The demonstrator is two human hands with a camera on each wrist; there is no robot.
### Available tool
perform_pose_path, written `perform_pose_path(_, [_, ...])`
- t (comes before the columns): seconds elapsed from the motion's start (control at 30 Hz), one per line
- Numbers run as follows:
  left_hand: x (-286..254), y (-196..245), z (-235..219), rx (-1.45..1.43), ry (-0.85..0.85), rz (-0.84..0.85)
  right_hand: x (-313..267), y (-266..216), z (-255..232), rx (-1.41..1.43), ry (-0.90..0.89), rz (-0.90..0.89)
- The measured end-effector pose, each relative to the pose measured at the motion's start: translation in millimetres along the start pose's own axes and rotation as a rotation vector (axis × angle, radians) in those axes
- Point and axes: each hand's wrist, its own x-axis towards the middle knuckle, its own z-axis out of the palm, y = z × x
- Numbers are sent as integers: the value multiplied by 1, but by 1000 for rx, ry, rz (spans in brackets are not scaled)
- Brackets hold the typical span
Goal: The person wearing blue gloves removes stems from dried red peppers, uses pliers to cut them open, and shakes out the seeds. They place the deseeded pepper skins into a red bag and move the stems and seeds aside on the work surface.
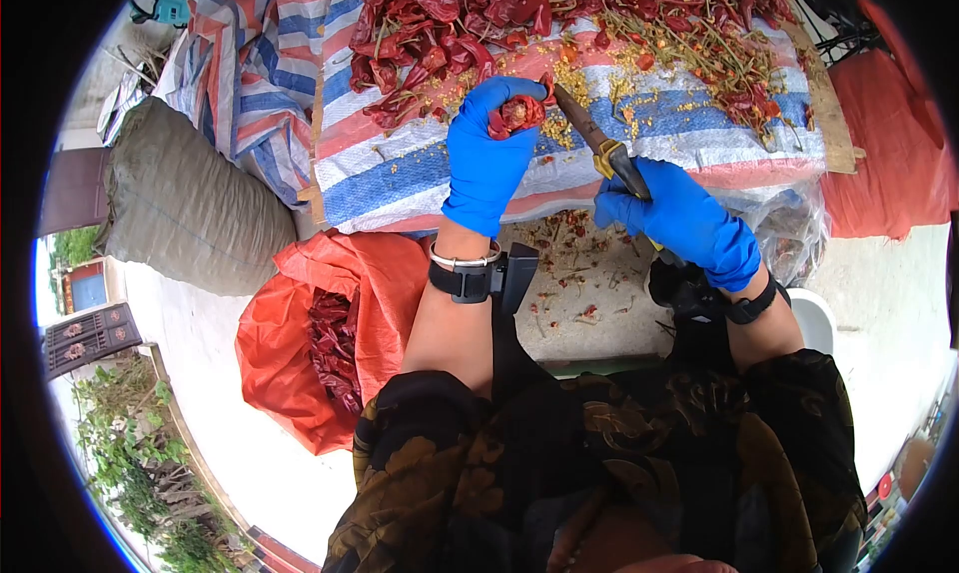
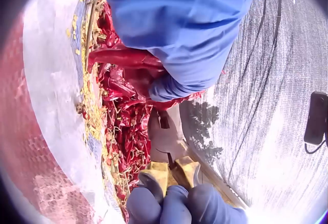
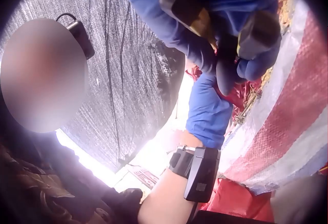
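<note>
Blue-gloved, the left hand [image 1: 489, 153] holds a dried red pepper [image 1: 516, 116], its cut or open end facing up; in the left wrist view the pepper [image 2: 125, 59] sticks out from under the glove [image 2: 179, 29]. The right hand [image 1: 684, 213] grips the handles of a pair of shears [image 1: 624, 168] with yellow and dark grips. Their dark blades point at the pepper, close to the left fingers. The right wrist view shows the right fingers curled round the handles [image 3: 259, 34], with the left hand [image 3: 209, 111] beyond.
Red peppers [image 1: 440, 33] and stems [image 1: 699, 58] with yellow seeds lie on a striped sheet [image 1: 400, 173]. An orange-red sack [image 1: 290, 343] of peppers stands at lower left, a full grey-green sack [image 1: 195, 198] behind it. Another red sack [image 1: 884, 143] is at right.
</note>
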Motion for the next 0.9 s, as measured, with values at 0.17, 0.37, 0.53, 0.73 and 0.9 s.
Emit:
perform_pose_path(0.17, [-1,16,3,-355,79,-336,-4,-15,-11,261,-76,-1])
perform_pose_path(0.37, [-2,1,-3,-739,244,-454,-12,-23,-18,627,-209,22])
perform_pose_path(0.53, [-1,8,-4,-715,222,-435,-10,-16,-20,721,-288,-54])
perform_pose_path(0.73, [0,13,-5,-635,233,-390,-10,-22,-18,664,-302,-68])
perform_pose_path(0.9, [1,15,-13,-488,154,-279,-15,-21,-24,779,-352,31])
